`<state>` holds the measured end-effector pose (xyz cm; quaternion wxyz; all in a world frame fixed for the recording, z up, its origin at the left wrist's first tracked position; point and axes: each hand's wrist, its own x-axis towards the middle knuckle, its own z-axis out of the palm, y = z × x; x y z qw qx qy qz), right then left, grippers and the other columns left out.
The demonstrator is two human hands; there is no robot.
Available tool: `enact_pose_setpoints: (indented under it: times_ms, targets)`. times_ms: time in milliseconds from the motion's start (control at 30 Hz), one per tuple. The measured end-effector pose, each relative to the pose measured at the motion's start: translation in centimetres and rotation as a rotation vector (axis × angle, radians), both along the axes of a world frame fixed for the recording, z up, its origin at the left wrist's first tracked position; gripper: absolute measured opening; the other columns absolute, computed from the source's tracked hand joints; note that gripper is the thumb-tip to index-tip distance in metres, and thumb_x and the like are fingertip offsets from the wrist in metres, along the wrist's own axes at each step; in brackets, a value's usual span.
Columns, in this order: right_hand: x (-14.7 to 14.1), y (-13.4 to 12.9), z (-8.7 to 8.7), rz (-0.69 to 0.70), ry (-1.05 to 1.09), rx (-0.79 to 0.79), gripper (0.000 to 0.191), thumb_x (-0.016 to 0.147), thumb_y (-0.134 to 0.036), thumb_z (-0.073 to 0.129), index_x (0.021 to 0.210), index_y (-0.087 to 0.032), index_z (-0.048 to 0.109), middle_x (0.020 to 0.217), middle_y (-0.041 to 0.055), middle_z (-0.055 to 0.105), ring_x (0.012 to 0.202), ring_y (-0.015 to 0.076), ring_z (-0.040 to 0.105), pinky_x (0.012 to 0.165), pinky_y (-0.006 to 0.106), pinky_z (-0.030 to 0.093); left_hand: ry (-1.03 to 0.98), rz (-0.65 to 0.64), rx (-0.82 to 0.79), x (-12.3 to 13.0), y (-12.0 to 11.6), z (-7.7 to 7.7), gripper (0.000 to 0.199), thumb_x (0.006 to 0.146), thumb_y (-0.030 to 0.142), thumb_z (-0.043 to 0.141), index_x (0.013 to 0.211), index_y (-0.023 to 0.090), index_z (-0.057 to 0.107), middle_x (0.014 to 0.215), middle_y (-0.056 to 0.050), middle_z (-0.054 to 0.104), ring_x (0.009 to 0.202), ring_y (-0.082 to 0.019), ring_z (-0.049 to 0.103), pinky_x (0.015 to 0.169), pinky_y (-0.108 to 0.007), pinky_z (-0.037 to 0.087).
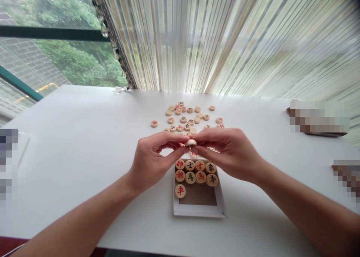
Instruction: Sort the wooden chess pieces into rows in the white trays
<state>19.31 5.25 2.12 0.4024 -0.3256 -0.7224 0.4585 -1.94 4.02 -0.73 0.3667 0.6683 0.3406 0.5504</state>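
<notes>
Between the fingertips of both hands is a pale round Chinese chess piece (191, 143), held up above the far edge of a shallow white box (197, 211). My left hand (159, 152) pinches it from the left, and my right hand (225, 150) grips it from the right. Its marking is mostly turned away from view. Inside the box, pieces with red and black characters stand in rows, with a single red-marked piece (180, 191) in the nearest row. The rest of that row shows the brown box bottom (198, 194).
Beyond my hands, several loose chess pieces (183, 119) lie scattered on the white table (98, 137), some face up, some blank side up. A lone red-marked piece (154, 123) sits left of them. Blurred-out brown-edged objects (317, 118) are at the right. A string curtain (197, 43) hangs behind.
</notes>
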Motion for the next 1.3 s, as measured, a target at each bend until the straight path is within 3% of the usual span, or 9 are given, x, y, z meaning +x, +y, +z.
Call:
enact_pose_setpoints:
  times_ms: [200,433,733,967,1133,1300]
  targets:
    - [0.31,0.15,-0.51,-0.063,-0.043,0.109,0.033,0.090,-0.024,0.084,0.123,-0.022,0.081,0.104,0.0084,0.084,0.089,0.0233,0.081,0.084,0.039,0.071,-0.071,-0.038,-0.135,0.09,0.05,0.21,0.024,0.086,0.018,0.087,0.109,0.015,0.082,0.100,-0.008,0.085,0.089,-0.020,0.083,0.085,-0.030,0.072]
    - [0.34,0.23,-0.51,-0.099,-0.095,0.218,0.029,0.088,-0.024,0.087,0.117,-0.022,0.084,0.099,0.0064,0.085,0.081,0.0207,0.081,0.076,0.035,0.071,-0.175,-0.124,-0.273,0.04,0.20,0.16,0.028,0.082,0.015,0.091,0.110,0.016,0.084,0.099,-0.007,0.086,0.089,-0.019,0.084,0.085,-0.027,0.072]
    - [0.50,0.28,-0.27,-0.038,-0.013,-0.060,0.032,0.087,-0.037,0.088,0.116,-0.024,0.086,0.092,0.0070,0.085,0.080,0.0222,0.081,0.074,0.034,0.071,-0.183,-0.147,-0.304,0.01,0.28,0.33,0.033,0.079,0.024,0.094,0.110,0.015,0.085,0.097,-0.010,0.086,0.086,-0.023,0.084,0.081,-0.030,0.073]
    - [0.47,0.45,-0.09,0.015,-0.070,-0.162,0.026,0.093,-0.045,0.083,0.100,-0.021,0.089,0.074,0.0041,0.079,0.064,0.0145,0.072,0.058,0.023,0.060,-0.195,-0.168,-0.276,0.20,0.25,0.48,0.023,0.078,0.020,0.095,0.099,0.019,0.087,0.090,-0.006,0.086,0.077,-0.016,0.082,0.075,-0.020,0.070]
    - [0.36,0.61,-0.28,0.063,0.008,-0.360,0.040,0.092,-0.055,0.080,0.084,-0.016,0.084,0.075,0.0061,0.078,0.061,0.0154,0.072,0.054,0.024,0.060,-0.180,-0.164,-0.296,0.08,0.27,-0.03,0.033,0.078,0.017,0.094,0.109,0.018,0.085,0.093,-0.006,0.086,0.081,-0.017,0.082,0.078,-0.023,0.071]
    - [0.23,0.76,-0.27,0.074,-0.019,-0.436,0.045,0.091,-0.058,0.079,0.078,-0.015,0.080,0.068,0.0060,0.075,0.058,0.0152,0.071,0.054,0.024,0.057,-0.127,-0.201,-0.283,0.01,0.25,-0.24,0.034,0.082,0.013,0.089,0.115,0.016,0.082,0.089,-0.004,0.084,0.081,-0.016,0.081,0.079,-0.022,0.070]
